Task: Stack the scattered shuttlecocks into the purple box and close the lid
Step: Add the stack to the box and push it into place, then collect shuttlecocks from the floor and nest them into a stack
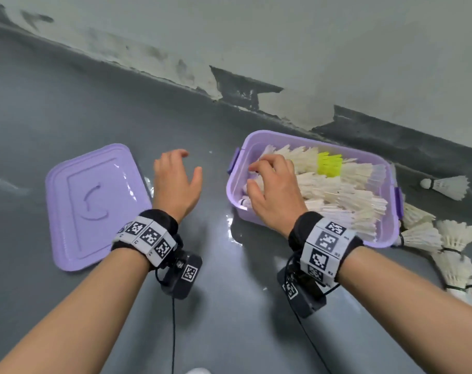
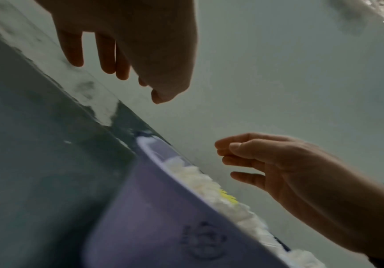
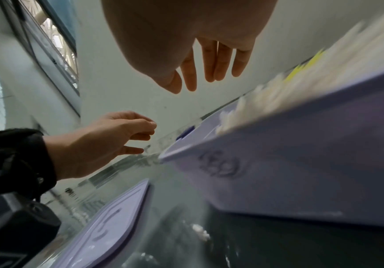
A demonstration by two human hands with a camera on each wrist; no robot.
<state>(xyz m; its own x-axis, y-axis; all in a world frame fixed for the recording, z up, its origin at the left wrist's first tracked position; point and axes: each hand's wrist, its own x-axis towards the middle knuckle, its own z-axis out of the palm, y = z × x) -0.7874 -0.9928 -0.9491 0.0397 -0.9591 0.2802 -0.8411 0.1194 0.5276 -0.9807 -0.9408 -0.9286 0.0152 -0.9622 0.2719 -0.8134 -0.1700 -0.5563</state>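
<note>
Head view first: right hand [image 1: 276,188] hovering over the near-left corner of the purple box [image 1: 241,211], fingers loosely curled and, judging by both wrist views, grasping nothing. Left hand [image 1: 175,182] hanging relaxed over bare grey floor [image 1: 67,103], also empty, between box and lid [image 1: 94,206]. Lid lying flat and separate, just left of that hand. Moving outward: rows of white shuttlecocks [image 1: 337,195] already lying inside the box, one yellow-green shuttlecock [image 1: 329,164] among them. Still waiting outside: a single shuttlecock [image 1: 447,186] beyond the right wall, plus nested stacks [image 1: 445,247] lying beside the right end. Looking roughly halfway, with the lid step not yet begun. Watching for trouble: feathers standing near rim height, so possibly getting crushed or blocking the lid; careless reaching across possibly knocking the neat rows askew.
</note>
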